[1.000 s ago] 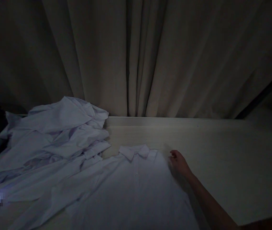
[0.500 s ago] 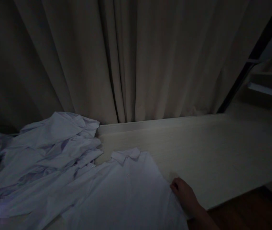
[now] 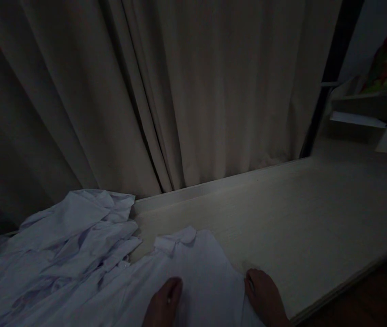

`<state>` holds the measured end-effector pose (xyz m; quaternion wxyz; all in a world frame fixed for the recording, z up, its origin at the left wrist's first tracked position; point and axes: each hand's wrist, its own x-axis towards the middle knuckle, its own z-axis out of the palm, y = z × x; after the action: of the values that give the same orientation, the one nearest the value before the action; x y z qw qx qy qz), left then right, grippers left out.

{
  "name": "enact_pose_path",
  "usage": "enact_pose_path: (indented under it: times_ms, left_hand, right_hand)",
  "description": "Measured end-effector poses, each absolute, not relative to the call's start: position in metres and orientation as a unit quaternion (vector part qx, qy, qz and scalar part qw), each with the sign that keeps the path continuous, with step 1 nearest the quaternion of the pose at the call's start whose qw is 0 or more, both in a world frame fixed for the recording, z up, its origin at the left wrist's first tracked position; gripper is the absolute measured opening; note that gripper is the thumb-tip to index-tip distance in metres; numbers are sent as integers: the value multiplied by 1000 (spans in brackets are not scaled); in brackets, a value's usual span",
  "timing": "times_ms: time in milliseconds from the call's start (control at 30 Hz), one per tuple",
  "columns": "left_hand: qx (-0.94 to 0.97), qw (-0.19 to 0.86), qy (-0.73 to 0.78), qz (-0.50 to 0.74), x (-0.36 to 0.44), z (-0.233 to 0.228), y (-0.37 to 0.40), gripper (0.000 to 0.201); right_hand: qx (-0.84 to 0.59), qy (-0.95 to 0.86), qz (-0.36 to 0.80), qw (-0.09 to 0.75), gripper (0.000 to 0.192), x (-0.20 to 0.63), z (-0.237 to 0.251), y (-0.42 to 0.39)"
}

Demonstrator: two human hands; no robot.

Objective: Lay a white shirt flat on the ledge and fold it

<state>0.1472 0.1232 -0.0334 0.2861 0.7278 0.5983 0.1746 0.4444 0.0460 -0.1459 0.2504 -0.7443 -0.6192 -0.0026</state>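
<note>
Now, your left hand rests flat on the front of the white shirt, fingers together and curled slightly down onto the cloth, gripping nothing; your right hand sits at the shirt's right edge, where cloth meets the bare table, fingers close together and bent over the hem, though the dim light hides whether they pinch it. To my eye the step is smoothing the shirt flat; press with the palms rather than the fingertips; sweep outward from the button line toward the sides, so wrinkles run off the edge instead of bunching; keep the left hand as an anchor while the right draws the side seam straight; mind the near table edge, since cloth hanging over it may drag the rest askew.

The shirt lies front up near the table's front edge, collar pointing away from you toward the curtain; it is pale, thin and looks lightly creased; its left side runs under or against the heap of crumpled white garments, and I cannot tell where one ends and the other begins.
</note>
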Motion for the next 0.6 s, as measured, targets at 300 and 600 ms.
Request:
enact_pose_path:
  times_ms: [300,600]
  left_hand:
    - [806,228,537,94,271,-53,247,40]
    - [841,255,476,39,280,-76,276,35]
  right_hand:
    - [-748,-604,-20,276,9,446,-158,51]
    - [-758,-590,31,277,12,445,-144,45]
